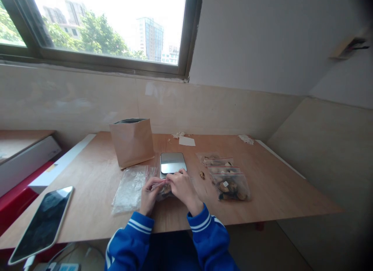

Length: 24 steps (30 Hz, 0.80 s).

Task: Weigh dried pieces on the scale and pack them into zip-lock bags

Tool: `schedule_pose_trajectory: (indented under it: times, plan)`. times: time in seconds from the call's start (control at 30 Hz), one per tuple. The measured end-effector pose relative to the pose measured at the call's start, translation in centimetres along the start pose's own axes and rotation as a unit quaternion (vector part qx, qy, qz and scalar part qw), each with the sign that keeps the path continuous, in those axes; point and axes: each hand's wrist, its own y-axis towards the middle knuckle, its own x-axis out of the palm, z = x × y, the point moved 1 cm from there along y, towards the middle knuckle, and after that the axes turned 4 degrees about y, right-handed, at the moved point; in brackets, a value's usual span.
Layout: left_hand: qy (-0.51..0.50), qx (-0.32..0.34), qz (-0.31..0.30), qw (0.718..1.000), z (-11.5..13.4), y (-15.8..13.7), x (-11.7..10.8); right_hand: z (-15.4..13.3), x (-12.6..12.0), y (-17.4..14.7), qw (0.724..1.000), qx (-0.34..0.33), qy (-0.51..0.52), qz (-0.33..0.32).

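Note:
Both hands meet at the top edge of a clear zip bag [165, 191] with brown dried pieces inside, just in front of a small digital scale [173, 162]. My left hand [150, 193] pinches the bag's edge on the left. Close beside it, my right hand [182, 185] grips the same edge with fingers together. Much of the bag is hidden behind the hands. Left of them lies a stack of clear plastic bags [129, 191]. To the right, several filled zip bags [233, 185] of what look like dried mushrooms overlap, and one loose brown piece [202, 175] lies between.
An open brown paper pouch [132, 143] stands behind the plastic bags. A tablet [43, 222] with a white cable lies at the table's left edge. A white card [187, 141] and crumpled scraps [246, 139] lie near the wall, under the window.

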Motion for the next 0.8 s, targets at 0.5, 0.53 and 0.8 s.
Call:
schedule_pose_trajectory:
  times: [0.5, 0.53, 0.8]
  plan:
    - [-0.01, -0.059, 0.007, 0.998, 0.0, -0.3, 0.0, 1.1, 0.1, -0.9, 0.999, 0.008, 0.013, 0.036]
    - [-0.013, -0.067, 0.001, 0.998, 0.1, -0.3, 0.0, 1.1, 0.1, -0.9, 0.999, 0.003, 0.012, 0.033]
    - [-0.015, -0.082, -0.005, 0.996, 0.6, -0.2, -0.1, 1.3, -0.8, -0.8, 0.999, -0.017, 0.026, 0.017]
